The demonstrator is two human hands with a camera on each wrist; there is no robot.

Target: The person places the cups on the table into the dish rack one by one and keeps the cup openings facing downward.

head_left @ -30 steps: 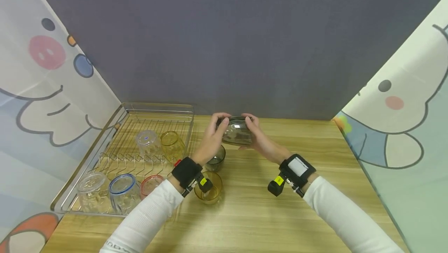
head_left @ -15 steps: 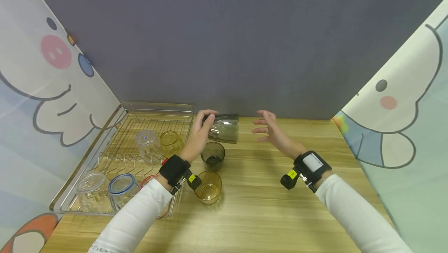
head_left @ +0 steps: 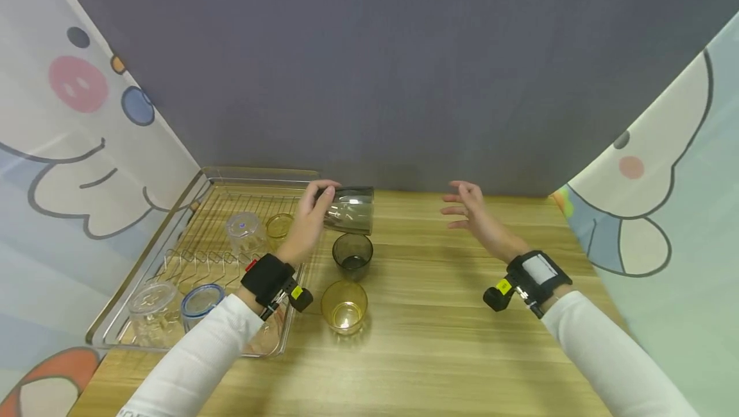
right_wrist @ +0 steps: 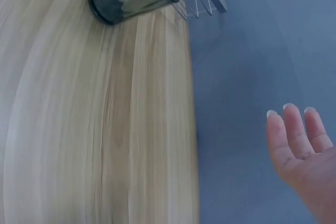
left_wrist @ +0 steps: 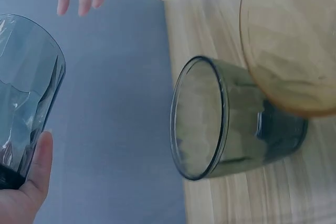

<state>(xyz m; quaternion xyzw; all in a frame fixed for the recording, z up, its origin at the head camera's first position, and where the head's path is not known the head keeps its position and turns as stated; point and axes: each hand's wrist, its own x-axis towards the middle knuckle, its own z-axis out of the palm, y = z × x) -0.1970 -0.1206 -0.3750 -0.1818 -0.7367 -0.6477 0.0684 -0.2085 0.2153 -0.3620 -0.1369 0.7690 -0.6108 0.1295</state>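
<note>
My left hand (head_left: pixel 312 215) grips a smoky grey glass (head_left: pixel 352 210) near its base. The glass lies sideways in the air, its mouth toward the right. In the left wrist view the thumb presses on the side of this grey glass (left_wrist: pixel 23 93). Below it on the table stands a second grey glass (head_left: pixel 353 255), upright, and nearer to me an upright amber glass (head_left: pixel 344 306). Off to the right, my right hand (head_left: pixel 475 212) hangs in the air with fingers spread and nothing in them. Three of its fingertips show in the right wrist view.
A metal wire drying rack (head_left: pixel 196 212) stands on the left of the wooden table (head_left: pixel 439 340). It bears several glasses, among them a clear glass (head_left: pixel 245 232), a yellow glass (head_left: pixel 280 228) and a blue-rimmed glass (head_left: pixel 201 301). A grey panel (head_left: pixel 404 83) rises behind the table.
Both hands held the grey glass at first. The right hand let go and drew off to the right, while the left hand carried the glass leftward toward the rack.
</note>
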